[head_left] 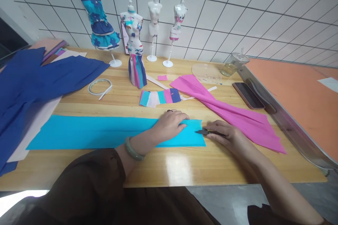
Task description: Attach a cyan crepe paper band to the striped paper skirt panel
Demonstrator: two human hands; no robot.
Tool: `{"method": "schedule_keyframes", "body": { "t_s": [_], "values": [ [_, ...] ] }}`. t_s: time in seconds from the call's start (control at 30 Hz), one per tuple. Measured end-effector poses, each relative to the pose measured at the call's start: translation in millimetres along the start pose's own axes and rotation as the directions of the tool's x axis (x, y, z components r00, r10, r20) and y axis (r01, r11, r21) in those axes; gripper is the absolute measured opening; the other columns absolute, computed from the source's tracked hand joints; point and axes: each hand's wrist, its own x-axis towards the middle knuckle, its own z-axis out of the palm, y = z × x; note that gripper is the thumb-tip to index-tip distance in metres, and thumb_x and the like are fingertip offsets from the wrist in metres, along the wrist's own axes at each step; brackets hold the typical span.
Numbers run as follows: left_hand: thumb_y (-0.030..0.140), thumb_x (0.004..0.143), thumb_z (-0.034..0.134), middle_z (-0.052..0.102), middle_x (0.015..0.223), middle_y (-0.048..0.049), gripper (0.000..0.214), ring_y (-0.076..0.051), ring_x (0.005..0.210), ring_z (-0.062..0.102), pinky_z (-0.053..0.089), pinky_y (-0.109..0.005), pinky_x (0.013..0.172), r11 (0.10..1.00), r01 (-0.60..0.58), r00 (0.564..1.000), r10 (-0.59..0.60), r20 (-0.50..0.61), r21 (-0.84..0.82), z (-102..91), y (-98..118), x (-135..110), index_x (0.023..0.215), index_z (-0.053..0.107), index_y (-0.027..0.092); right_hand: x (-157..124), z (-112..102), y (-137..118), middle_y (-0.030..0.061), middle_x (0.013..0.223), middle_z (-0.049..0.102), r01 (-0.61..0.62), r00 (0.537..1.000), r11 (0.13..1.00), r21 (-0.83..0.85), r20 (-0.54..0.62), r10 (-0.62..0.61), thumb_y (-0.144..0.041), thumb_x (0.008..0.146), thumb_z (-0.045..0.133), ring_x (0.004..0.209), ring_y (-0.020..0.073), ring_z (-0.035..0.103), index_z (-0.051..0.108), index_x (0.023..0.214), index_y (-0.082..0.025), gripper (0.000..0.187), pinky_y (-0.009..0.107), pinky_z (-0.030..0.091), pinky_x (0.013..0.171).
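Note:
A long turquoise strip, crepe paper or cloth, lies flat along the front of the wooden table. My left hand rests on it near its right end, fingers laid out and pressing down, with a bangle on the wrist. From the right comes my right hand, closed around a black utility knife. Its pointed tip lies over the strip's right edge; whether it touches the strip I cannot tell. Beyond my left hand is a small striped patchwork piece. A pink sheet stretches behind my right hand.
Several small mannequins stand at the back, among them one in a blue dress and one in a striped skirt. Dark blue sheets cover the left. A tape roll, a phone and a glass cup lie around.

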Motion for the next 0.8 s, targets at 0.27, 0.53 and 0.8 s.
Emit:
{"method": "schedule_keyframes", "body": {
  "t_s": [0.27, 0.53, 0.8],
  "values": [
    [0.028, 0.086, 0.050, 0.064, 0.108, -0.0057, 0.023, -0.020, 0.104, 0.056, 0.041, -0.036, 0.091, 1.000, -0.004, 1.000, 0.004, -0.014, -0.013, 1.9, -1.1, 0.6, 0.105, 0.059, 0.018, 1.5, 1.8, -4.5, 0.0075, 0.107, 0.061, -0.007, 1.000, 1.000, -0.013, -0.007, 0.007, -0.037, 0.087, 0.053, 0.100, 0.0226, 0.058, 0.064, 0.110, -0.025, 0.028, 0.037, 0.049, 0.085],
    [0.029, 0.086, 0.050, 0.064, 0.108, -0.0053, 0.023, -0.020, 0.103, 0.056, 0.042, -0.036, 0.091, 1.000, 0.005, 1.000, -0.005, -0.006, -0.023, 0.5, -0.7, 0.0, 0.105, 0.059, 0.019, 7.7, 1.2, -14.0, 0.0071, 0.101, 0.061, 0.008, 1.000, 0.999, -0.047, 0.006, -0.008, -0.038, 0.088, 0.051, 0.094, 0.0210, 0.060, 0.065, 0.109, -0.026, 0.028, 0.036, 0.049, 0.081],
    [0.028, 0.086, 0.050, 0.065, 0.107, -0.0049, 0.023, -0.020, 0.103, 0.056, 0.041, -0.035, 0.091, 1.000, -0.012, 1.000, 0.012, -0.019, -0.020, 1.8, -1.7, 0.0, 0.105, 0.059, 0.018, 7.9, 1.7, -12.2, 0.0071, 0.101, 0.062, 0.032, 0.999, 0.997, -0.065, 0.029, -0.030, -0.036, 0.088, 0.050, 0.091, 0.0206, 0.061, 0.065, 0.109, -0.027, 0.028, 0.035, 0.050, 0.079]
  ]
}}
